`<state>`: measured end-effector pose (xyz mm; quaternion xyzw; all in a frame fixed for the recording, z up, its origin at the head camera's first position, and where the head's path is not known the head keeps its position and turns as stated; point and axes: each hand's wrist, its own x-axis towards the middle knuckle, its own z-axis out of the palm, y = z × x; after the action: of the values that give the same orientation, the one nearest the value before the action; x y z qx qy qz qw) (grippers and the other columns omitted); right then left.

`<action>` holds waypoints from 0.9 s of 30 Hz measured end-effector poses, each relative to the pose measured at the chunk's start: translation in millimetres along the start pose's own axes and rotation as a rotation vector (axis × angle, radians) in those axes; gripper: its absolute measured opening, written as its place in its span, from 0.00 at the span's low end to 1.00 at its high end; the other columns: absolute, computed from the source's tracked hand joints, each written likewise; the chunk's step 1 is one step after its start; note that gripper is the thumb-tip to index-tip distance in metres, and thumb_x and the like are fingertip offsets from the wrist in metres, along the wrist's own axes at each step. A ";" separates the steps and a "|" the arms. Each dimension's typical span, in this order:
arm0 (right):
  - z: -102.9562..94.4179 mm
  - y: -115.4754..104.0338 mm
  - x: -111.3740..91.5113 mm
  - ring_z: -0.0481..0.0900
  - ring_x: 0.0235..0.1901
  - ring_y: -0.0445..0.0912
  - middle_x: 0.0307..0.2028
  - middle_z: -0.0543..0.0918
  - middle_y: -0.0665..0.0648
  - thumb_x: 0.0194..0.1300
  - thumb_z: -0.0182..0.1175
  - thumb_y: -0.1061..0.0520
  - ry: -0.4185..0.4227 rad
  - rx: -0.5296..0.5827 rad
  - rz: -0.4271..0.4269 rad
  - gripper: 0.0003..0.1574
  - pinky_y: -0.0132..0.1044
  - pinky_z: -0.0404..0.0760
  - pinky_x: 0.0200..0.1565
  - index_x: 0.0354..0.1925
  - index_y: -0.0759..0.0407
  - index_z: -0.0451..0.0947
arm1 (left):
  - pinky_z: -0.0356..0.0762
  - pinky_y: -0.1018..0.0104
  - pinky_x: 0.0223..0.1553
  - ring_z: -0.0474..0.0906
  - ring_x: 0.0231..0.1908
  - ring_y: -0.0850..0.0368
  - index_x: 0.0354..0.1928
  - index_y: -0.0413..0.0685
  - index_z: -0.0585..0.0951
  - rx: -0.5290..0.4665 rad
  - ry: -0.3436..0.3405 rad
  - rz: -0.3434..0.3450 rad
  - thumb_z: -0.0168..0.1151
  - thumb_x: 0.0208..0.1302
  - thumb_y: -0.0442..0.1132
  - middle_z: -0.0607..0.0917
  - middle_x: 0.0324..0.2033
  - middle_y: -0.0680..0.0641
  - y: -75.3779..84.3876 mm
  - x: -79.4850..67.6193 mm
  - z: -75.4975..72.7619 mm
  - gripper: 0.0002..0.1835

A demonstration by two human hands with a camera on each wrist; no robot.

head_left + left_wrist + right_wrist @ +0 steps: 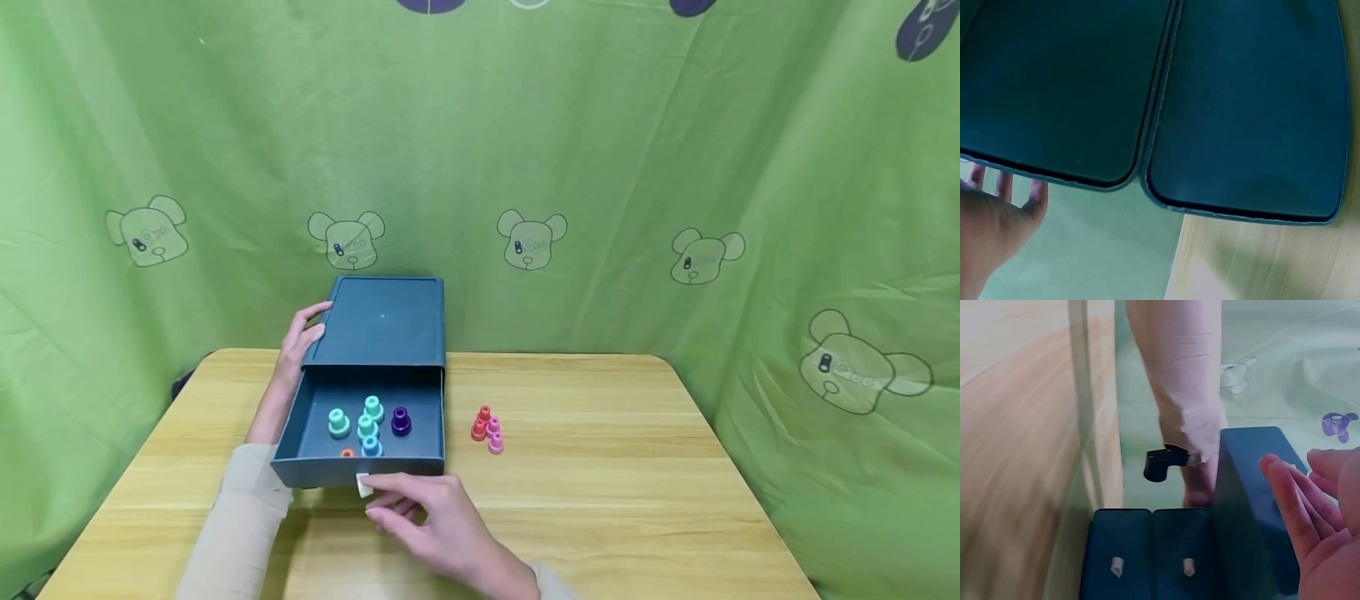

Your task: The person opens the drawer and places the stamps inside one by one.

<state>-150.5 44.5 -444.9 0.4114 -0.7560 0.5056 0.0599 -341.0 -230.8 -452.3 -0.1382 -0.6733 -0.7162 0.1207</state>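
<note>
A dark blue drawer box (390,321) stands on the table with its upper drawer (322,473) pulled out. Inside lie several small stepped pegs: mint-green pegs (339,423), a blue peg (371,447), a purple peg (401,422) and a partly hidden orange peg (347,453). My right hand (450,521) is at the drawer front, its index fingertip on the white handle (363,486) and the other fingers curled below. My left hand (296,337) rests against the box's left side; in the left wrist view its fingers (1036,194) touch the panel edge.
Right of the box, two red pegs (478,429) and two pink pegs (496,443) stand close together on the wooden table (600,450). Two lower drawers (1119,531) with white handles show in the right wrist view. A green curtain (615,150) hangs behind.
</note>
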 end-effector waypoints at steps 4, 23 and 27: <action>4.9 5.0 0.7 0.87 0.37 0.31 0.41 0.92 0.54 0.70 0.67 0.59 -0.005 0.009 0.058 0.22 0.24 0.83 0.36 0.61 0.56 0.82 | 0.69 0.73 0.56 0.73 0.55 0.63 0.77 0.41 0.64 -0.004 0.003 -0.001 0.44 0.78 0.41 0.68 0.67 0.47 3.4 0.1 1.6 0.29; 24.2 10.6 8.6 0.85 0.38 0.28 0.44 0.91 0.54 0.75 0.63 0.55 0.064 -0.022 0.069 0.16 0.23 0.83 0.38 0.57 0.54 0.84 | 0.73 0.72 0.53 0.76 0.51 0.63 0.76 0.42 0.64 -0.026 -0.003 0.007 0.45 0.77 0.42 0.72 0.62 0.55 1.8 -0.8 1.0 0.29; 25.5 10.4 8.8 0.85 0.38 0.29 0.43 0.91 0.53 0.75 0.62 0.55 0.083 -0.005 0.071 0.15 0.24 0.83 0.39 0.56 0.54 0.84 | 0.73 0.72 0.52 0.76 0.51 0.64 0.77 0.42 0.64 -0.025 -0.003 -0.001 0.44 0.77 0.42 0.72 0.61 0.54 1.9 -1.7 1.2 0.29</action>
<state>-155.0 20.4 -460.2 0.3630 -0.7683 0.5220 0.0742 -338.6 -229.8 -451.1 -0.1402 -0.6646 -0.7244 0.1177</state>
